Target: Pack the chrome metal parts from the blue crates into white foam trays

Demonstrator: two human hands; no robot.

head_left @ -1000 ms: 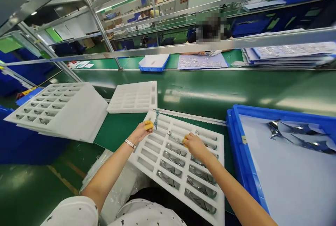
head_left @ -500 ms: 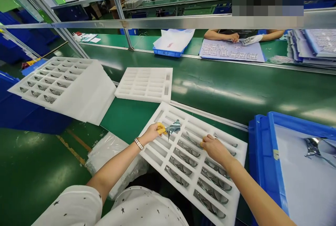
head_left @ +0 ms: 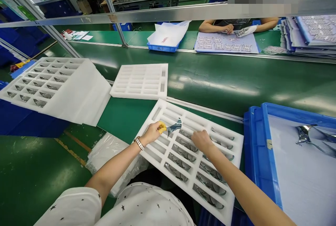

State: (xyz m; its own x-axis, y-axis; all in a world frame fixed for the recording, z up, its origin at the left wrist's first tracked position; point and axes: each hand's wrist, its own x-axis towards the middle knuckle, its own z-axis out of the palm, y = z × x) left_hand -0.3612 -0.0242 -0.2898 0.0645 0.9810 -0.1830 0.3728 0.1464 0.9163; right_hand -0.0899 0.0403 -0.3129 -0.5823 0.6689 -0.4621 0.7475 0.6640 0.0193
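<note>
My left hand, with yellow covers on its fingertips, pinches a shiny curved chrome piece by one end. The piece is held above the white foam tray, over its left and middle columns of slots. My right hand is over the middle column with its fingers closed and pointing down; whatever may be between them is hidden. Similar curved chrome pieces lie in many slots of the middle and right columns. Slots in the left column hold no pieces.
A second white foam tray lies behind. Stacked foam trays with chrome pieces stand at left. Blue bins at right hold more chrome pieces. A metal rail crosses above the green bench; a co-worker's hands are beyond.
My right hand has moved left across the tray, nearer my left hand. The chrome piece in my left hand has turned slightly. The whole view has shifted a little.
</note>
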